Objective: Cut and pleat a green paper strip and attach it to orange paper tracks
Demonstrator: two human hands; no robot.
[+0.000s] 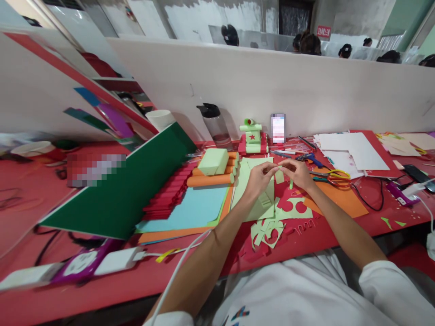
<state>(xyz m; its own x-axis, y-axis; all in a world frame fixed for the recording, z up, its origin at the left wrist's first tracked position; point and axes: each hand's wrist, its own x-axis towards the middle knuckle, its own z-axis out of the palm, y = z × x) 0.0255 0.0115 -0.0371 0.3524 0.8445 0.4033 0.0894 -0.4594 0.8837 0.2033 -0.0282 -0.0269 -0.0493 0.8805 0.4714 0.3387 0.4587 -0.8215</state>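
Both hands meet over the middle of the desk [375, 235]. The left hand [260, 177] and the right hand [298, 173] are closed at the fingertips, pinching a small light-green piece [279, 167] between them; the fingers hide most of it. Below, toward the near edge, lie a light-green sheet with round cut-outs [306, 210] and paper scraps [278, 230]. Scissors [340, 177] rest right of the right hand, partly over an orange sheet [351, 199].

At the far edge, a paper model [253, 147] bears a red star; no lettering can be made out on it. Beside it, a phone [278, 129] stands upright, its screen text illegible. Purple power strip [84, 261], near edge, left: white label, unreadable. Wall sign [324, 31]: characters too small to read.
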